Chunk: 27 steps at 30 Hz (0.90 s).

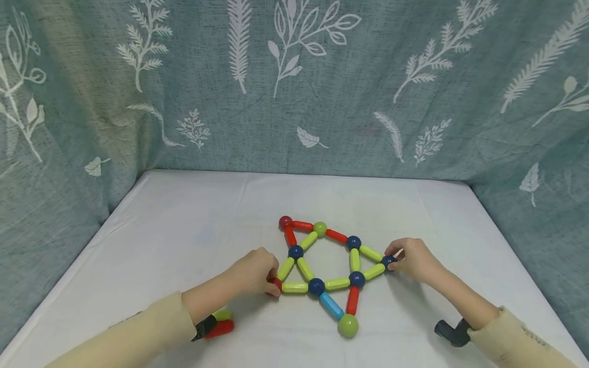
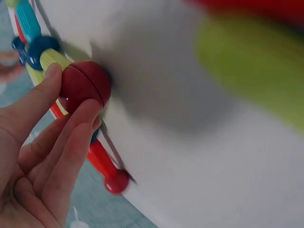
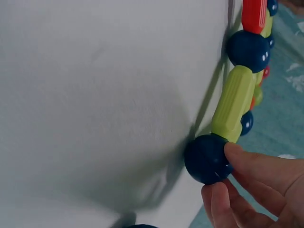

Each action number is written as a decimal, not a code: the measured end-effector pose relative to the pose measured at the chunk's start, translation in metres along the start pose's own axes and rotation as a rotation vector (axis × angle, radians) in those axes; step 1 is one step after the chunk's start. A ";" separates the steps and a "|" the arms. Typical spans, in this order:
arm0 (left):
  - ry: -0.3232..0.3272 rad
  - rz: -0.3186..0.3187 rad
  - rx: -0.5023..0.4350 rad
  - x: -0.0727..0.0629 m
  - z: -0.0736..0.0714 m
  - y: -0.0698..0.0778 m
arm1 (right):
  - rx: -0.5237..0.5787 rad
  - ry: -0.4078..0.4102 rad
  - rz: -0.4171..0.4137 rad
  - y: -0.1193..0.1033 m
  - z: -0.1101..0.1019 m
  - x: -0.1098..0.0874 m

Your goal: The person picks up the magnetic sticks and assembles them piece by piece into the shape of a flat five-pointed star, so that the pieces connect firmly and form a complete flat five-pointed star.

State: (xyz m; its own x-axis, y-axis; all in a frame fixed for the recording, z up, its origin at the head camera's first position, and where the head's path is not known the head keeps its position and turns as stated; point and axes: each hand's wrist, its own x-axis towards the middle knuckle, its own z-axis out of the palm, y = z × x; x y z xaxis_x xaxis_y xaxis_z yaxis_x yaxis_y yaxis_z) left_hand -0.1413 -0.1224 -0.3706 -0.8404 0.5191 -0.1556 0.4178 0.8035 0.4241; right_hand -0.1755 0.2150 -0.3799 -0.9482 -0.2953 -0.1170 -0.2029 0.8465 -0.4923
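A flat frame of magnetic rods and balls stands out on the white table in the head view, with yellow-green rods (image 1: pixel 338 283), red rods (image 1: pixel 353 300) and one light blue rod (image 1: pixel 331 305). My left hand (image 1: pixel 257 271) pinches the red ball (image 2: pixel 84 86) at the frame's left corner between thumb and fingers. On the right corner, a dark blue ball (image 3: pixel 207 159) is pinched by my right hand (image 1: pixel 416 259). A green ball (image 1: pixel 348 325) forms the near corner. Another red ball (image 1: pixel 285 222) marks the far left corner. Whether the frame is slightly raised, I cannot tell.
Beside my left wrist are a red rod (image 1: pixel 220 328) and a yellow-green rod (image 1: pixel 223 315), partly hidden by the sleeve and black wrist camera. White cloth covers the table (image 1: pixel 193 214). A patterned green-blue curtain (image 1: pixel 257 128) hangs behind and at both sides.
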 end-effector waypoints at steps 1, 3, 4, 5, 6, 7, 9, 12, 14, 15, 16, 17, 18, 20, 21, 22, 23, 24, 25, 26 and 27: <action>-0.002 0.009 -0.014 -0.002 0.002 0.003 | 0.000 0.004 -0.005 0.001 -0.001 0.003; -0.004 0.026 -0.037 -0.004 0.007 0.007 | -0.004 0.012 -0.032 0.004 -0.003 0.009; -0.007 0.031 -0.049 -0.005 0.009 0.010 | -0.005 0.015 -0.047 0.005 -0.004 0.013; -0.011 0.033 -0.058 -0.006 0.011 0.012 | -0.006 0.017 -0.059 0.006 -0.004 0.016; -0.014 0.036 -0.066 -0.007 0.013 0.014 | -0.005 0.017 -0.071 0.007 -0.005 0.018; -0.017 0.038 -0.077 -0.008 0.014 0.015 | -0.005 0.014 -0.077 0.008 -0.005 0.021; -0.020 0.044 -0.081 -0.009 0.016 0.017 | -0.006 0.003 -0.087 0.009 -0.006 0.025; -0.037 0.043 -0.091 -0.012 0.016 0.018 | -0.003 -0.012 -0.087 0.010 -0.007 0.028; -0.062 0.031 -0.101 -0.015 0.012 0.016 | -0.010 -0.014 -0.092 0.012 -0.007 0.030; -0.075 0.007 -0.110 -0.017 0.010 0.014 | -0.010 -0.011 -0.093 0.012 -0.007 0.030; -0.084 -0.020 -0.116 -0.021 0.007 0.011 | -0.010 -0.010 -0.101 0.013 -0.007 0.031; -0.089 -0.056 -0.118 -0.025 0.004 0.007 | -0.010 -0.009 -0.106 0.013 -0.007 0.032; -0.087 -0.093 -0.116 -0.029 0.001 0.002 | -0.011 -0.007 -0.112 0.014 -0.007 0.032; -0.074 -0.155 -0.101 -0.040 -0.004 -0.012 | -0.009 -0.005 -0.120 0.014 -0.006 0.034; -0.067 -0.185 -0.100 -0.046 -0.006 -0.019 | -0.008 -0.007 -0.124 0.014 -0.006 0.034; -0.064 -0.198 -0.102 -0.052 -0.007 -0.027 | -0.008 -0.009 -0.125 0.014 -0.006 0.035; -0.064 -0.202 -0.111 -0.057 -0.008 -0.034 | -0.007 -0.010 -0.121 0.014 -0.005 0.035; -0.067 -0.195 -0.121 -0.062 -0.009 -0.041 | -0.007 -0.011 -0.121 0.014 -0.005 0.036; -0.076 -0.190 -0.140 -0.067 -0.010 -0.048 | -0.007 -0.010 -0.117 0.014 -0.005 0.036; -0.087 -0.182 -0.166 -0.072 -0.010 -0.053 | -0.006 -0.011 -0.119 0.015 -0.005 0.036; -0.100 -0.176 -0.195 -0.076 -0.010 -0.058 | -0.005 -0.011 -0.118 0.015 -0.005 0.036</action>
State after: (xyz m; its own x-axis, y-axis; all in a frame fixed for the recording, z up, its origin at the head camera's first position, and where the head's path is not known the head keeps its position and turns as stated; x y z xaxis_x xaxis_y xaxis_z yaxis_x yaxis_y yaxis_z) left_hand -0.1053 -0.2109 -0.3741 -0.8520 0.4105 -0.3248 0.1863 0.8176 0.5448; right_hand -0.2141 0.2191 -0.3870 -0.9152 -0.3973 -0.0679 -0.3137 0.8078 -0.4990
